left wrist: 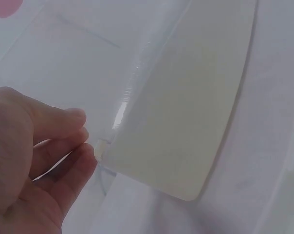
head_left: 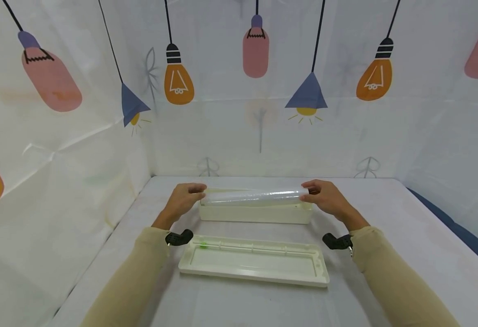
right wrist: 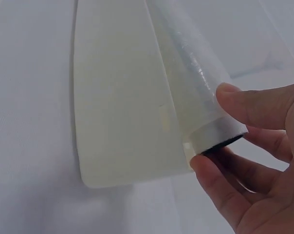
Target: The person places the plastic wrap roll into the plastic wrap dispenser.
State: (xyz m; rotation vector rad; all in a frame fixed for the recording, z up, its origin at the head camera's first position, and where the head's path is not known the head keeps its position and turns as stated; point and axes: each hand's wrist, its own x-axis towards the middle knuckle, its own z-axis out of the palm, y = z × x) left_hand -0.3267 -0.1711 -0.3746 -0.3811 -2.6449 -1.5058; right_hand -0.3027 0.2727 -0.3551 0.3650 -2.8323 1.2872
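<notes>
A roll of clear plastic wrap [head_left: 253,196] lies slanted over a long cream box [head_left: 255,214], its right end raised above the rim. At that right end, my right hand [head_left: 325,196] grips the roll, thumb on the film and fingers around the dark open core [right wrist: 224,143]. My left hand [head_left: 183,200] is at the roll's lower left end, fingers curled close to the box corner [left wrist: 102,147]; the exact contact there is partly hidden. A matching cream lid [head_left: 253,261] rests on the table in front of the box, inner side up.
A white-covered table [head_left: 231,309] carries everything. White sheets printed with hanging lamps [head_left: 259,113] stand behind and at both sides. Each wrist wears a black camera mount, left [head_left: 178,237] and right [head_left: 336,241], close to the lid's ends.
</notes>
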